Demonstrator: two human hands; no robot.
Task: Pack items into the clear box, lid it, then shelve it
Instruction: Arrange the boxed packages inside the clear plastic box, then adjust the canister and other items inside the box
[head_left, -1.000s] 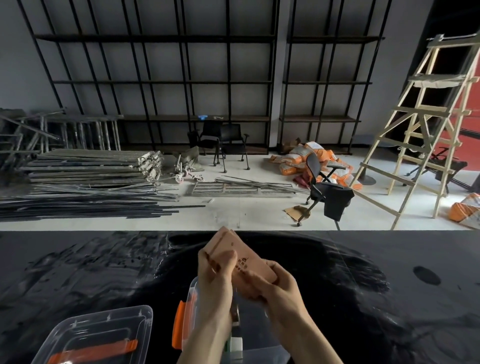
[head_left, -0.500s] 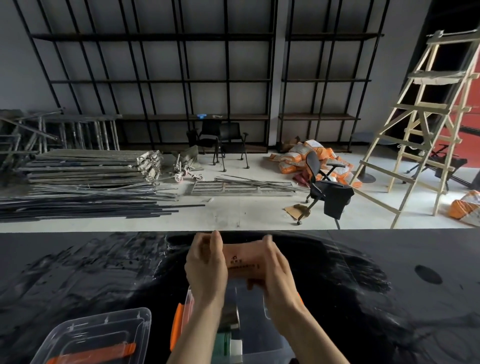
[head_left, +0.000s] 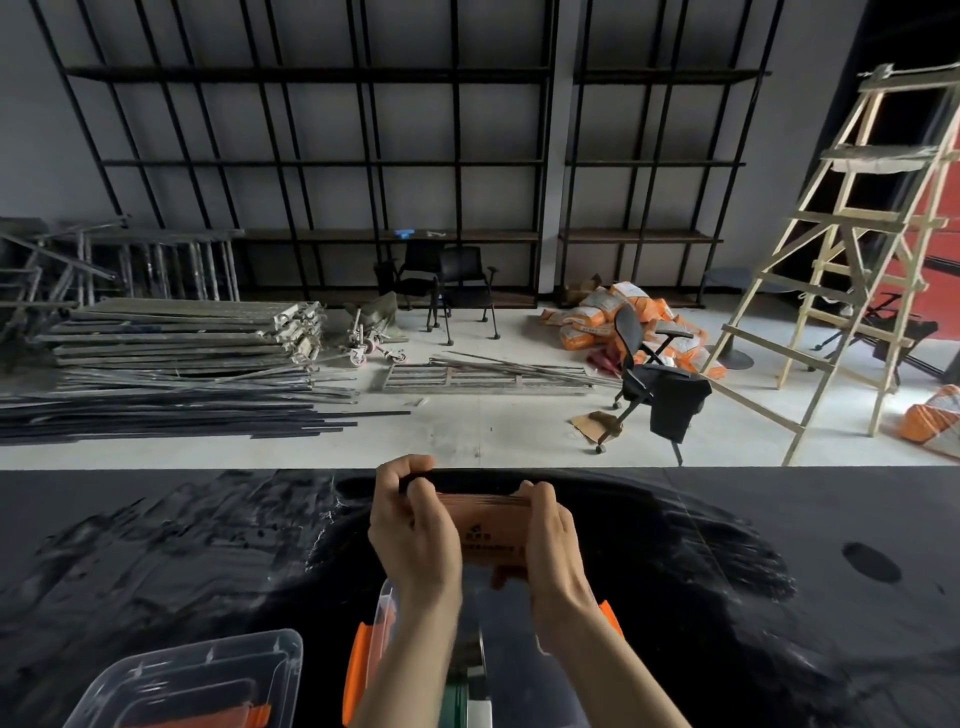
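Observation:
Both hands hold a flat orange-brown paper packet (head_left: 485, 525) level above the clear box (head_left: 387, 597). My left hand (head_left: 410, 535) grips its left end, fingers curled over the top edge. My right hand (head_left: 550, 540) grips its right end. The clear box with orange side latches (head_left: 353, 670) sits on the black table under my forearms; a green and white item (head_left: 472, 701) lies inside it. The clear lid (head_left: 192, 680) with an orange handle lies on the table to the left of the box.
The black table (head_left: 727, 571) has a glossy, smeared top. Beyond it stand black wall shelves (head_left: 363, 156), metal bars (head_left: 156, 364) stacked on the floor, office chairs (head_left: 649, 374), orange sacks (head_left: 613, 312) and a wooden ladder (head_left: 841, 249).
The packet was tilted up on end a second ago; both hands have turned it flat and level, one hand at each end, above the box.

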